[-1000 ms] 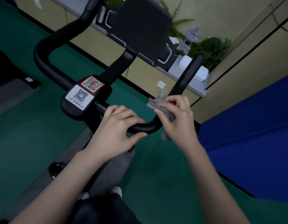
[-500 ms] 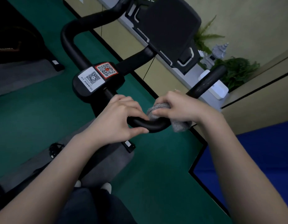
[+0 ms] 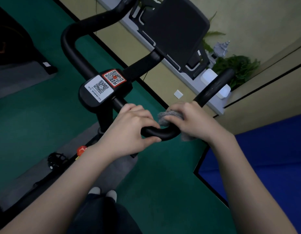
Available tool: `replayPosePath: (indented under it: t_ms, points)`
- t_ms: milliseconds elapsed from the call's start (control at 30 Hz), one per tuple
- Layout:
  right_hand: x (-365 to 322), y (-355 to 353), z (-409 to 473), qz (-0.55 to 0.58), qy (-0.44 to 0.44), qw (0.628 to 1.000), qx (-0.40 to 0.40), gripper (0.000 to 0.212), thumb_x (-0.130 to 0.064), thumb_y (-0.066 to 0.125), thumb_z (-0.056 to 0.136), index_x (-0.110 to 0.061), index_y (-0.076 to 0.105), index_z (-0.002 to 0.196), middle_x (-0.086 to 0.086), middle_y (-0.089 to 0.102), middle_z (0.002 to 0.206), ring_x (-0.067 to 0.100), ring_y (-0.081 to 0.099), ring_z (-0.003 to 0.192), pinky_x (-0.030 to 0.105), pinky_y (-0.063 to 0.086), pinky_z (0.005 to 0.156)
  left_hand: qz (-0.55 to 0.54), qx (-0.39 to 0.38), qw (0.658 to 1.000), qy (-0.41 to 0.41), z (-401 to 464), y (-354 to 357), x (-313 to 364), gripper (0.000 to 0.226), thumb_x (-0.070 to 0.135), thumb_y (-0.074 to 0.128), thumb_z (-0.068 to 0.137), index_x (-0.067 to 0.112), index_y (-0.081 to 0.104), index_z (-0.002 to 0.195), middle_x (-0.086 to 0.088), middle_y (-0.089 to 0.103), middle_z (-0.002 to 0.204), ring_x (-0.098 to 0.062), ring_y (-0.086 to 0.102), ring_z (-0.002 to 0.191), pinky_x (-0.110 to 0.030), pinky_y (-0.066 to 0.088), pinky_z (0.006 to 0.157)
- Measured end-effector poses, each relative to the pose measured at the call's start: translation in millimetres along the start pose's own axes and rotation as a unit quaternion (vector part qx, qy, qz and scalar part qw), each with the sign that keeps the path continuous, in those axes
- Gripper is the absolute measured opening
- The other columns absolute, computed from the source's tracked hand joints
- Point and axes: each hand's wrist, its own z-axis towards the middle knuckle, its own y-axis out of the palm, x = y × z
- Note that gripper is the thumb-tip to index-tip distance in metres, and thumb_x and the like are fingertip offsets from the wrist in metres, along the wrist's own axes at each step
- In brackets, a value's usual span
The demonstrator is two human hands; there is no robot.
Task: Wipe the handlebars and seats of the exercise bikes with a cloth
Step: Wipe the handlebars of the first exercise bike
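A black exercise-bike handlebar (image 3: 73,53) loops across the view, with a hub carrying two QR stickers (image 3: 102,86). My left hand (image 3: 129,130) is wrapped around the near right bend of the bar (image 3: 160,132). My right hand (image 3: 192,120) presses a grey cloth (image 3: 165,117) around the bar just right of that bend, where the right grip (image 3: 215,85) rises. The bike's dark screen (image 3: 176,29) stands above the hub. No seat is in view.
Green floor (image 3: 36,115) lies all around, a grey mat (image 3: 78,149) with a pedal (image 3: 54,160) under the bike. A blue mat (image 3: 268,157) is at the right. Another black machine (image 3: 11,41) stands at the far left. A ledge with plants (image 3: 236,68) runs along the wall.
My right hand with the cloth has slid down the right grip toward the bend and closed around the bar. My left hand has kept its hold. The view has tilted.
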Motion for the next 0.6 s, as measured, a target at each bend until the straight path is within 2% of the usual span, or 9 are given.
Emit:
replayPosePath:
  t_ms: [67,133,200,267,367,467,533,600]
  points:
    - [3.8,10.5,-8.7,0.033,-0.001,0.993,0.114,0.014,-0.020,0.062,0.092,-0.007,0.070,0.093,0.000,0.065,0.089,0.016,0.059,0.087,0.023,0.040,0.077,0.005,-0.003,1.000,0.003,-0.1,0.4,0.1,0.026,0.042,0.079,0.071,0.027,0.074,0.092,0.013,0.064,0.085,-0.013,0.055,0.086,-0.030,0.028,0.092]
    - [2.1,28.8,-18.7,0.052,0.002,0.959,0.278,0.012,-0.011,0.064,0.090,-0.002,0.070,0.095,0.004,0.067,0.093,0.018,0.059,0.090,0.027,0.044,0.082,0.005,-0.003,1.000,0.001,0.1,0.3,-0.3,0.026,0.041,0.079,0.071,0.026,0.075,0.091,0.013,0.064,0.085,-0.013,0.055,0.086,-0.029,0.028,0.092]
    - [-8.4,57.2,-26.3,0.102,0.038,0.897,0.428,0.016,-0.003,0.064,0.088,0.003,0.069,0.102,0.007,0.067,0.103,0.022,0.060,0.101,0.032,0.048,0.093,0.005,-0.004,1.000,0.003,-0.1,0.3,-1.1,0.027,0.041,0.079,0.071,0.026,0.075,0.092,0.013,0.064,0.085,-0.014,0.055,0.086,-0.028,0.027,0.092]
    - [-23.5,84.7,-27.8,0.183,0.092,0.824,0.528,0.025,0.002,0.061,0.089,0.004,0.065,0.113,0.008,0.063,0.117,0.026,0.056,0.117,0.035,0.045,0.103,0.007,-0.010,1.000,0.007,-0.3,0.5,-2.2,0.027,0.042,0.078,0.072,0.027,0.074,0.094,0.013,0.064,0.086,-0.013,0.056,0.086,-0.027,0.027,0.092]
    - [-45.4,107.8,-23.8,0.316,0.176,0.717,0.596,0.035,-0.004,0.055,0.094,-0.004,0.057,0.129,0.005,0.058,0.132,0.021,0.048,0.130,0.037,0.040,0.109,0.008,-0.014,1.000,0.015,-0.9,-0.3,-4.1,0.029,0.044,0.074,0.072,0.026,0.074,0.094,0.012,0.064,0.086,-0.015,0.057,0.085,-0.025,0.026,0.091]
    - [-63.8,112.6,-21.4,0.458,0.258,0.594,0.609,0.036,-0.011,0.053,0.097,-0.016,0.054,0.133,0.000,0.059,0.132,0.011,0.053,0.125,0.039,0.042,0.108,0.012,-0.019,1.000,0.017,-1.7,-0.6,-4.9,0.033,0.047,0.069,0.072,0.025,0.075,0.095,0.012,0.065,0.085,-0.015,0.058,0.085,-0.024,0.026,0.092]
    - [-68.9,114.3,-22.6,0.533,0.273,0.538,0.593,0.032,-0.012,0.052,0.098,-0.020,0.058,0.129,-0.002,0.065,0.126,0.012,0.059,0.119,0.040,0.044,0.106,0.020,-0.022,0.999,0.018,-1.6,-0.5,-4.9,0.033,0.048,0.068,0.072,0.024,0.075,0.095,0.011,0.065,0.086,-0.016,0.059,0.085,-0.025,0.026,0.092]
    - [-68.5,115.2,-24.2,0.590,0.273,0.503,0.570,0.030,-0.011,0.050,0.099,-0.014,0.060,0.127,0.004,0.066,0.124,0.020,0.059,0.119,0.044,0.043,0.107,0.027,-0.021,0.999,0.021,-1.1,-0.5,-5.0,0.033,0.048,0.068,0.073,0.023,0.075,0.094,0.011,0.065,0.085,-0.016,0.060,0.084,-0.025,0.027,0.091]
